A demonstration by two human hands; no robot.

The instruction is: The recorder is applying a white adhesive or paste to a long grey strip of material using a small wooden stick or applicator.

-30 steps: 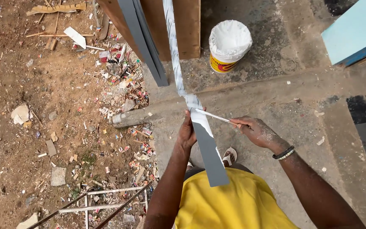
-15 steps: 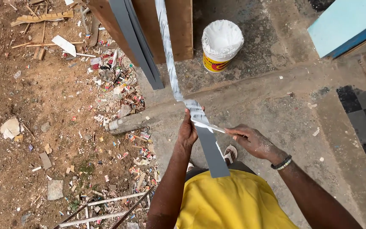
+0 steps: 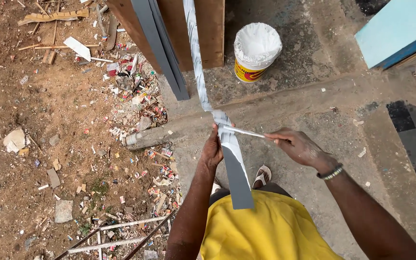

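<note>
Centre frame: left hand [image 3: 213, 150] grips grey strip [image 3: 237, 175]; right hand [image 3: 298, 146] pinches white tape [image 3: 244, 132]. Judged best kept taut, overlapping evenly.

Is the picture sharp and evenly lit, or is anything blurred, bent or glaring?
Head view: soft, even daylight with no hard shadows; the white bucket top is nearly washed out. Wide lens bows the edges. Left hand, right hand and grey strip look sharp, without motion blur.
</note>
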